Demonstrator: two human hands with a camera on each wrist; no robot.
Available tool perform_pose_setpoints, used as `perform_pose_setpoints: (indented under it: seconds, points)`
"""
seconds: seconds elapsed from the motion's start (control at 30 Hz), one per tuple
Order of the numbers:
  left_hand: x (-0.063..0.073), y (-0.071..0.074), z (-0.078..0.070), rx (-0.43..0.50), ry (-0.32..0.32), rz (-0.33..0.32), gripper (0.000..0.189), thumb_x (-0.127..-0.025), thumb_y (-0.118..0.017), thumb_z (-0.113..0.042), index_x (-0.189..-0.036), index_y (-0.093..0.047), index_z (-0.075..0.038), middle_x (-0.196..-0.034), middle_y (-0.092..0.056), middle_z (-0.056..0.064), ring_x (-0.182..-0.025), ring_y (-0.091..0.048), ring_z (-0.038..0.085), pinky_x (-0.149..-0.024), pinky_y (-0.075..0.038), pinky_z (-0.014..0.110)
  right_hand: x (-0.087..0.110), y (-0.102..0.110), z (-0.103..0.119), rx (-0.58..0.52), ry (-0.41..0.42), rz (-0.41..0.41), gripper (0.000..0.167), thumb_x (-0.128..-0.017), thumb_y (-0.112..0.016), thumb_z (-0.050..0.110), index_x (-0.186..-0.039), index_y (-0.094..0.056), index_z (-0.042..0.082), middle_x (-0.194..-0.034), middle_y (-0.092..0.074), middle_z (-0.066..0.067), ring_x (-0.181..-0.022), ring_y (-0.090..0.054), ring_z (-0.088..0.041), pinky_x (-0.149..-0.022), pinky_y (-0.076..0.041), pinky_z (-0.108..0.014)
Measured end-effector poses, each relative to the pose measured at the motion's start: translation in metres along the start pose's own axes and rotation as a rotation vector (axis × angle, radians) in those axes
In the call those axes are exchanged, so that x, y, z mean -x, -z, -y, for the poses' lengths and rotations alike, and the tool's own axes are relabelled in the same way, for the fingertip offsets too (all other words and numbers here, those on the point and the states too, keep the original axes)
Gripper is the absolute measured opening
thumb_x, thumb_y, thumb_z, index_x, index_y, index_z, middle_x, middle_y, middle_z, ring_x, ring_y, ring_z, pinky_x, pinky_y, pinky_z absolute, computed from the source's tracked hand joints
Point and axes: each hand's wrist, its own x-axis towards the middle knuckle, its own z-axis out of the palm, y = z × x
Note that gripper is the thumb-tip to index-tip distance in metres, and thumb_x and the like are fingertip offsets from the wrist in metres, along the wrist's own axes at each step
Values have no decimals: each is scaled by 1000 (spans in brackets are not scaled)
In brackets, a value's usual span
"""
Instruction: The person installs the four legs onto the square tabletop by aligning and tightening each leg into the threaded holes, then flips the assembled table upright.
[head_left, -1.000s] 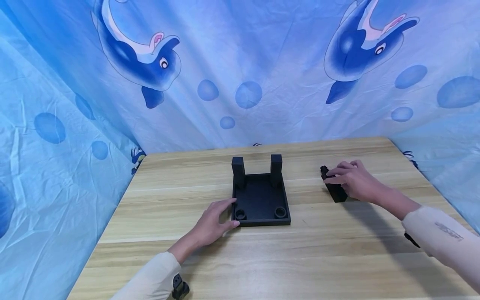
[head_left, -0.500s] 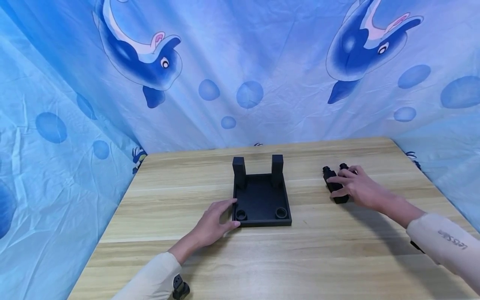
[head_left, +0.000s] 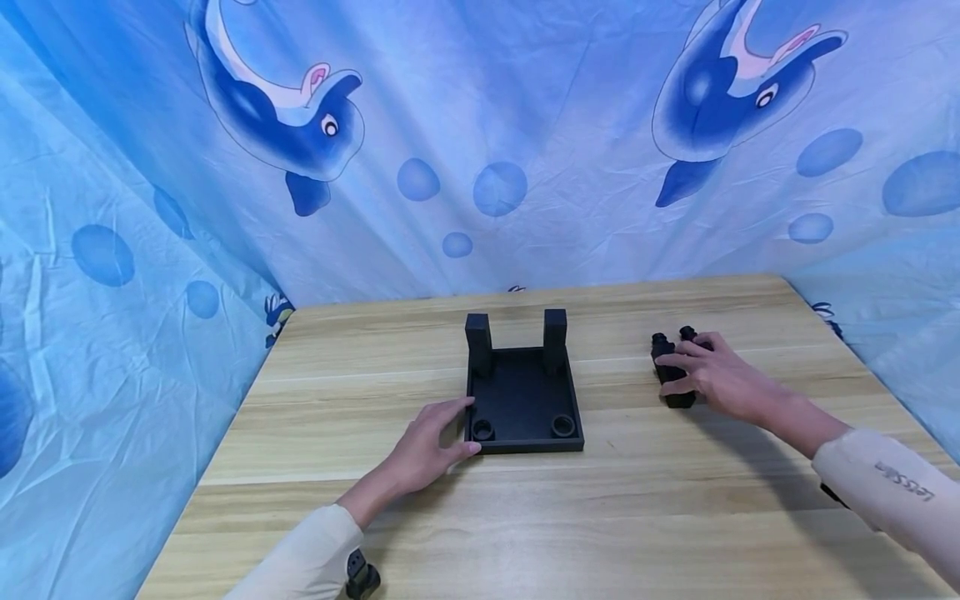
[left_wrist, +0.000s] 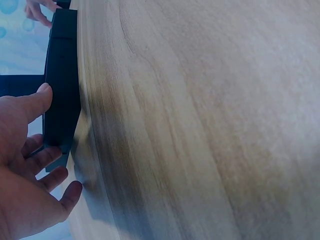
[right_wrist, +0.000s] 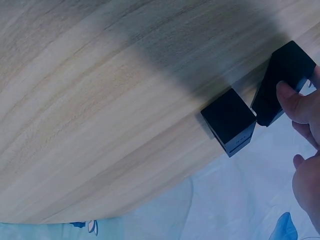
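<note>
In the head view a black rectangular tray (head_left: 517, 400) lies mid-table, with two upright posts at its back corners and two round sockets at its front corners. My left hand (head_left: 422, 450) grips its front left corner, thumb on the front wall and index fingertip at the left rim. To the right, my right hand (head_left: 716, 379) holds a black block with a ridged knob (head_left: 679, 398) between thumb and fingers. A second such block (right_wrist: 229, 117) lies beside it in the right wrist view. My hand mostly hides this one in the head view, where its knob (head_left: 687, 332) shows.
Both blocks are on the wood-grain table (head_left: 525, 533), right of the tray. A blue curtain (head_left: 465, 125) with printed dolphins rises behind the table's back edge and hangs along both sides. Dark devices are strapped at both wrists.
My right hand shifted slightly right and its fingers moved on the blocks. The left block turned and slid a little right, and the second block's knob came into sight. My left hand stayed put.
</note>
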Motion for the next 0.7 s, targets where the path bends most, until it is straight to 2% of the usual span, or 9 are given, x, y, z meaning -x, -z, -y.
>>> perform_pose_setpoints:
  seconds: [0.1,0.2,0.27,0.37,0.47,0.53,0.63,0.7]
  points:
    - [0,0,0,0,1,0,66,-87,-72,-32,-144,-45,-15,-143,-48,5,-133,-38,27,-105,-28,57,-2,0,2,14,30,-7,51,-59,-83,-7,-99,-77,25,-115,-66,-14,-104,-56,-34,-84,-34,-57]
    - [0,0,0,2,2,0,66,-87,-72,-32,-144,-45,-15,-143,-47,5,-134,-38,28,-105,-28,57,-5,1,4,3,32,-33,58,-58,-80,-13,-104,-76,22,-115,-66,-14,-102,-56,-32,-83,-35,-55]
    - [0,0,0,2,1,0,66,-87,-72,-32,-144,-45,-15,-143,-47,5,-134,-38,28,-106,-28,57,-7,2,5,-30,14,-80,64,-55,-76,-19,-107,-75,18,-113,-68,-14,-100,-56,-31,-81,-35,-55]
    - [0,0,-1,3,2,0,66,-87,-72,-32,-144,-45,-15,-143,-47,5,-134,-38,28,-106,-27,58,-12,4,6,-102,-34,-194,65,-53,-73,-22,-108,-74,12,-107,-70,-12,-95,-59,-30,-80,-36,-54]
    - [0,0,-1,-1,3,1,66,-87,-72,-33,-144,-45,-15,-144,-47,5,-134,-38,28,-106,-27,58,-18,7,7,-235,-120,-299,60,-56,-77,-20,-110,-72,7,-100,-72,-10,-88,-61,-26,-82,-36,-49]
    - [0,0,-1,-3,3,2,66,-87,-72,-33,-144,-45,-15,-144,-47,5,-134,-37,28,-106,-27,58,-22,10,9,-348,-212,-341,57,-59,-79,-17,-112,-71,3,-96,-72,-9,-80,-60,-21,-81,-38,-39]
    - [0,0,-1,-5,4,4,66,-87,-71,-33,-144,-45,-14,-144,-47,5,-134,-37,29,-106,-27,58,-26,18,13,-557,-391,-355,53,-68,-78,-13,-118,-66,-3,-93,-71,-12,-67,-54,-10,-67,-40,-23]
    - [0,0,-1,-5,5,5,65,-88,-71,-32,-145,-44,-14,-144,-47,5,-135,-37,29,-106,-27,58,-28,25,15,-676,-517,-336,49,-76,-76,-7,-123,-62,-5,-97,-69,-15,-69,-53,-4,-58,-39,-18]
